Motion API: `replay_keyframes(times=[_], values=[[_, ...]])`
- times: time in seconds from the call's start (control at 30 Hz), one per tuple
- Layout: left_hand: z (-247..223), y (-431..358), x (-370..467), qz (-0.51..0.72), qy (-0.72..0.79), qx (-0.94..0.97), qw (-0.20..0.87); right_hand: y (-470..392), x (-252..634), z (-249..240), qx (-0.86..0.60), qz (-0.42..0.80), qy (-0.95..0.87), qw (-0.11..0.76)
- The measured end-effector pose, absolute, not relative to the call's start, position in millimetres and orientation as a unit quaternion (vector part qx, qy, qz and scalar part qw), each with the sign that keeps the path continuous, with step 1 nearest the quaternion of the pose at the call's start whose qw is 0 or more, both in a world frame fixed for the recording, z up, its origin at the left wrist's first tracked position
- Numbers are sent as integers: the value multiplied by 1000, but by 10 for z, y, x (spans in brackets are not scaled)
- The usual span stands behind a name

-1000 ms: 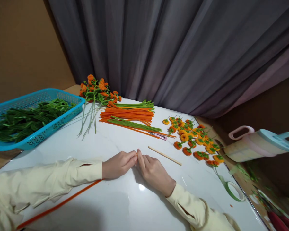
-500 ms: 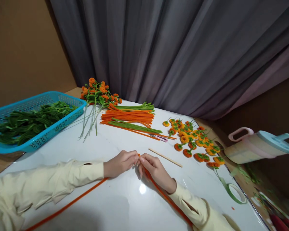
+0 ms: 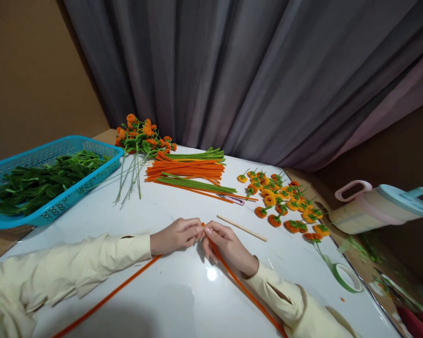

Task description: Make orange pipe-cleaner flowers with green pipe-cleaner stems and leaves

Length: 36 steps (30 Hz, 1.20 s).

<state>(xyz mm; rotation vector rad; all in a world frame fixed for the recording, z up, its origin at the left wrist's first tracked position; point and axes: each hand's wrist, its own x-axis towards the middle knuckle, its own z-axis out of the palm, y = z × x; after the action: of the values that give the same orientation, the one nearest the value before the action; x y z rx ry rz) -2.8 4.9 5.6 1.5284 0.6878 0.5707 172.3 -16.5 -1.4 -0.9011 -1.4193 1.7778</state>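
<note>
An orange pipe cleaner (image 3: 239, 285) is pinched between my two hands above the white table. One length runs from the fingertips down under my right wrist, and another trails out beneath my left wrist toward the bottom left. My left hand (image 3: 176, 235) grips it with curled fingers. Thumb and forefinger of my right hand (image 3: 229, 242) close on it at the same spot, while its lower fingers hang loosely bent. A little orange shows between the fingertips. Just beyond my right hand lies a thin wooden stick (image 3: 242, 228).
Orange pipe cleaners (image 3: 188, 170) and green ones (image 3: 199, 183) lie behind. A blue basket (image 3: 79, 190) of green leaves stands left, near orange flowers (image 3: 131, 118) on stems. Flower heads (image 3: 270, 200), green tape (image 3: 348, 277) and a tumbler (image 3: 370, 209) are at right.
My hands stay pinched together at nearly the same place. The trailing left end of the pipe cleaner has shifted slightly to the right. The view has tilted a little.
</note>
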Motion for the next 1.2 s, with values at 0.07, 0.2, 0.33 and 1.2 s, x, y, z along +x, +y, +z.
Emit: replay_keyframes(times=[0.07,0.2,0.33,1.2], values=[[62,55,-31,243,307,664,637,-165,1725,-9,-345,691,-537,339],[52,61,-35,234,304,648,658,-162,1737,-11,-338,694,-542,332],[38,65,-30,231,300,638,671,-159,1746,-23,-328,691,-556,326],[11,128,-99,202,264,854,401,-161,1750,-30,-337,701,-536,327]])
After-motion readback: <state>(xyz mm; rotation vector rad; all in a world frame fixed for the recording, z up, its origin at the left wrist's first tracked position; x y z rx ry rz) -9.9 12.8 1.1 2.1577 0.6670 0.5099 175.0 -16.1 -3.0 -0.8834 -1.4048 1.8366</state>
